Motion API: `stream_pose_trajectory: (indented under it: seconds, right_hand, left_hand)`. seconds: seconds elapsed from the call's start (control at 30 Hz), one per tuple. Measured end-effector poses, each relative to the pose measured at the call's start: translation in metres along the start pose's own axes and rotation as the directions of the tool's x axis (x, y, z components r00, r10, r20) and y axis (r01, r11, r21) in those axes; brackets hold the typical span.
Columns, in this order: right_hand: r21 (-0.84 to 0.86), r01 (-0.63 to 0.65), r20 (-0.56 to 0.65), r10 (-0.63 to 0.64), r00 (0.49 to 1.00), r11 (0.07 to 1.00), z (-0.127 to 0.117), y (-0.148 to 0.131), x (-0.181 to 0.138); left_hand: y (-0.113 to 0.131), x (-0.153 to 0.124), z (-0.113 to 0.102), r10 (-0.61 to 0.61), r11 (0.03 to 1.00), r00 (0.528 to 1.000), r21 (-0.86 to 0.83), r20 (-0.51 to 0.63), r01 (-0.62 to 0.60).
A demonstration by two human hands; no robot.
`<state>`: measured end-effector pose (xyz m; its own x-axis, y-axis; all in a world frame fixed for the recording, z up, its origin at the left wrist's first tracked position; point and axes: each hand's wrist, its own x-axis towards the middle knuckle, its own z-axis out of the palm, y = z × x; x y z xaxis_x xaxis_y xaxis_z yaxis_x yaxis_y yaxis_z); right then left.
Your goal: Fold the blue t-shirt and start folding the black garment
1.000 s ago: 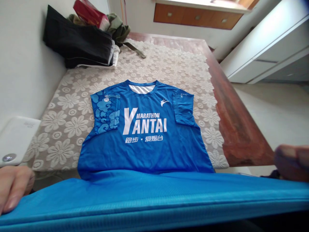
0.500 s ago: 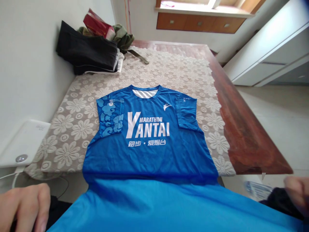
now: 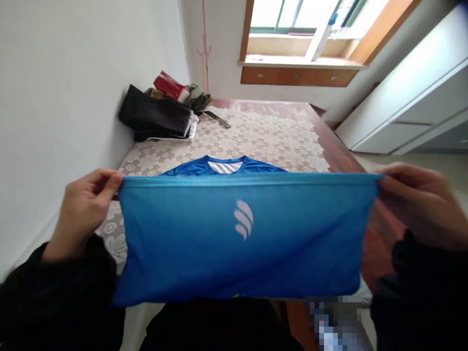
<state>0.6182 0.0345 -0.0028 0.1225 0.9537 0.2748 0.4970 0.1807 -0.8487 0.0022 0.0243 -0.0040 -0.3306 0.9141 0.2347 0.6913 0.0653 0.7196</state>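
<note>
Both hands pinch the top hem of the blue shirt point(image 3: 241, 239): the left hand point(image 3: 82, 212) grasps the corner at 9 o'clock between thumb and fingers, and the right hand point(image 3: 417, 204) grasps the corner at 3 o'clock, though it is blurred. Its lifted part hangs stretched in the air between them, in front of the bed, and its collar point(image 3: 224, 166) lies flat on the lace cover point(image 3: 263, 141) at 12 o'clock.

I think the thin, smooth sports fabric could slip out of such a small pinch, because it is slippery and pulled tight. If one corner drops, the flat collar part may be dragged and wrinkled.

The shirt is a fine mesh with a small white logo point(image 3: 243, 225). The cover is cream with a flower pattern, over a red-brown wooden frame point(image 3: 338, 151). Dark folded clothes point(image 3: 157, 117) lie at 11 o'clock by the wall.
</note>
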Motion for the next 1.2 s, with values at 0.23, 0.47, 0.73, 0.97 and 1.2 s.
stream_pose_trajectory:
  seconds: [0.23,0.47,0.73,0.97,1.2]
  right_hand:
    - [-0.186,-0.085,0.123,0.109,0.986,0.979,0.107,0.076,0.11]
    - [-0.328,0.033,0.031,-0.024,0.999,0.944,0.131,0.13,0.109]
    - [-0.2,0.078,-0.013,-0.082,0.997,0.977,0.135,0.122,0.102]
    - [-0.387,0.084,-0.014,-0.098,0.995,0.918,0.135,0.126,0.102]
    - [-0.404,0.053,0.023,-0.048,0.999,0.913,0.108,0.094,0.083]
  left_hand:
    - [-0.044,0.116,0.101,-0.011,0.996,0.976,-0.081,0.219,0.03]
    - [-0.08,0.127,0.134,0.054,0.987,0.995,-0.159,0.089,-0.039]
    - [-0.079,0.12,0.127,0.007,0.949,0.977,-0.31,0.211,0.06]
    - [-0.081,0.12,0.138,0.004,0.982,0.996,-0.189,0.088,0.013]
    - [-0.055,0.089,0.089,-0.047,0.997,0.97,-0.048,0.237,0.06]
